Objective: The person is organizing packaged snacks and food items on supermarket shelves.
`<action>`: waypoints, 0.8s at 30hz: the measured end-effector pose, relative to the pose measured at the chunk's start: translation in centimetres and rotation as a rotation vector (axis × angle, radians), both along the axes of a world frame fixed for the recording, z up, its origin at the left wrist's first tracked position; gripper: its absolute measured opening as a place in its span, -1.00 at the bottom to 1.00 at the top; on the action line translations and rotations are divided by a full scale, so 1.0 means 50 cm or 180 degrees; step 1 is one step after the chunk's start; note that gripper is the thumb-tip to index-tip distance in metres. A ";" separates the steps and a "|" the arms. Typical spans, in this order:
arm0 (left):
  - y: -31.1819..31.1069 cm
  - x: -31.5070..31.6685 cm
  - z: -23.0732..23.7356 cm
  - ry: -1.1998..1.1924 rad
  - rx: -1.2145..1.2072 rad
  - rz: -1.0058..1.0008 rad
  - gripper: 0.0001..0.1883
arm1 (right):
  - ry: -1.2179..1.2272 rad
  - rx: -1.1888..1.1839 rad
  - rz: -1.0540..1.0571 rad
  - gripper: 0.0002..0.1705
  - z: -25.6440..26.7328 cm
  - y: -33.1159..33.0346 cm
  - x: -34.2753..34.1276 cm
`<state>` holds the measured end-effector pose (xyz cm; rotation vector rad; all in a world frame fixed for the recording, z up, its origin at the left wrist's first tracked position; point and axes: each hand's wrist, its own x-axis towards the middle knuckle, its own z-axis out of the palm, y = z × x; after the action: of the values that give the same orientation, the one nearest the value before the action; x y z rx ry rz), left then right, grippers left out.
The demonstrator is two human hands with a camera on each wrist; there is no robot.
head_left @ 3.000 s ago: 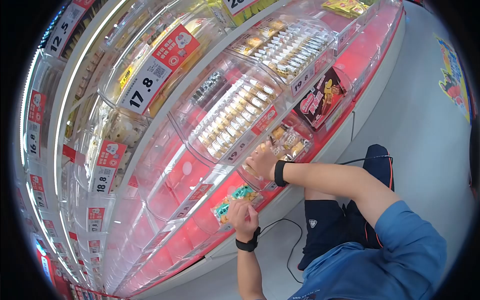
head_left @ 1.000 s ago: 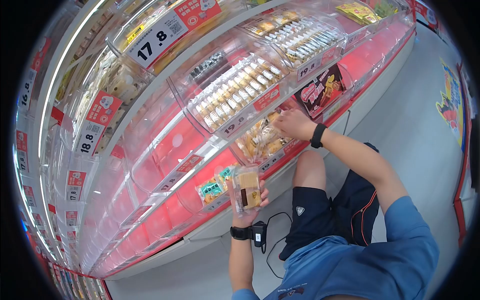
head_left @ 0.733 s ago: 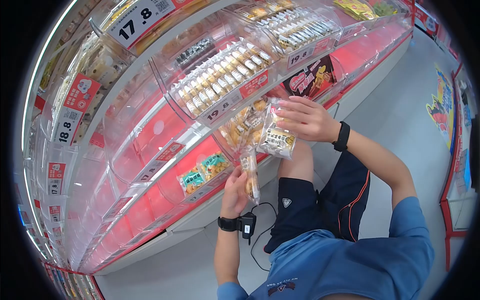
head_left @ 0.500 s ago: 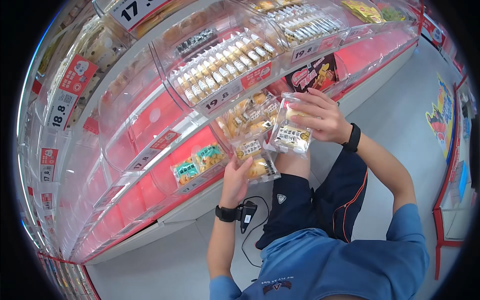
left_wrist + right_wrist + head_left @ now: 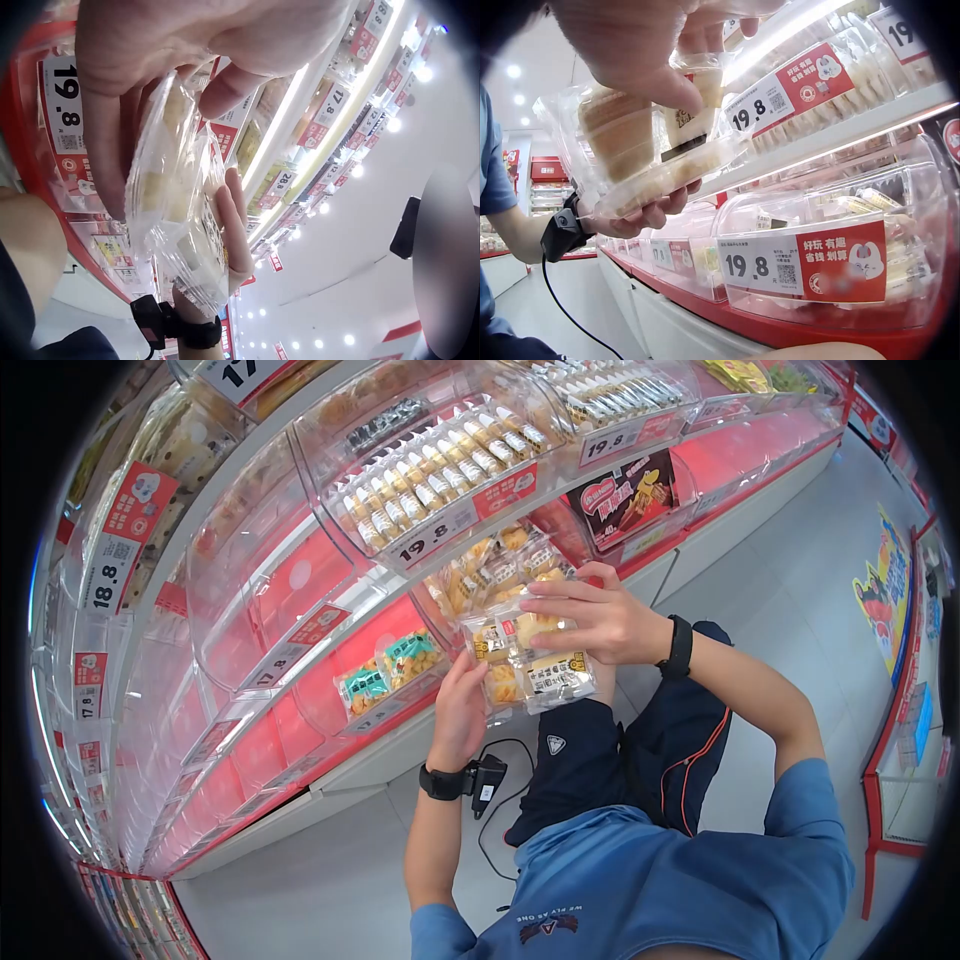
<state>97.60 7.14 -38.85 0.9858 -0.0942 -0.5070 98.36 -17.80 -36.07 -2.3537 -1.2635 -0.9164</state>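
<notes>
In the head view, the left hand (image 5: 460,710) grips a clear pack of light-coloured pastries (image 5: 503,683) by its left edge, thumb on top. The right hand (image 5: 605,625) holds a second clear pack (image 5: 560,678) with dark lettering, fingers across its upper part. The two packs overlap side by side above the knee. In the left wrist view, the left hand (image 5: 202,37) stands over the packs (image 5: 176,172). The right wrist view shows the right hand (image 5: 645,52) with its thumb on a pack (image 5: 619,131) and left-hand fingers (image 5: 660,210) under a pack.
Behind the hands, a clear bin (image 5: 480,575) holds more wrapped pastries. Green-labelled packs (image 5: 408,657) lie to its left, a dark box (image 5: 625,500) to its right. A filled upper bin (image 5: 440,470) overhangs them. A cable (image 5: 500,810) hangs by the left wrist.
Since three seconds ago, both hands have left the shelf area and taken hold of packs. In the last half second the right hand's pack moved left and down, over the left hand's pack.
</notes>
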 end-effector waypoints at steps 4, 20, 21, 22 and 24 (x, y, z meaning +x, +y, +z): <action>-0.010 -0.007 0.006 0.0024 -0.0061 -0.0039 -0.55 | -0.0022 -0.0013 -0.0005 -0.58 -0.012 -0.008 0.002; -0.019 -0.008 -0.002 -0.0015 -0.0572 0.0482 -0.53 | -0.0008 -0.0256 -0.0571 -0.50 -0.011 -0.003 -0.024; -0.020 -0.008 -0.004 0.0080 -0.0739 0.0551 -0.52 | -0.0062 -0.0136 -0.0571 -0.50 -0.014 0.007 -0.024; -0.023 -0.008 -0.006 0.0009 -0.0766 0.0593 -0.51 | 0.0123 -0.0072 -0.0634 -0.46 -0.014 0.017 -0.026; -0.029 -0.008 -0.011 -0.0133 -0.0817 0.0664 -0.51 | 0.0493 0.0059 -0.0768 -0.37 -0.013 0.039 -0.031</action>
<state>97.18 5.67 -39.40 0.7448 -0.0903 -0.2747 96.78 -15.84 -36.72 -2.5457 -0.9234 -0.7905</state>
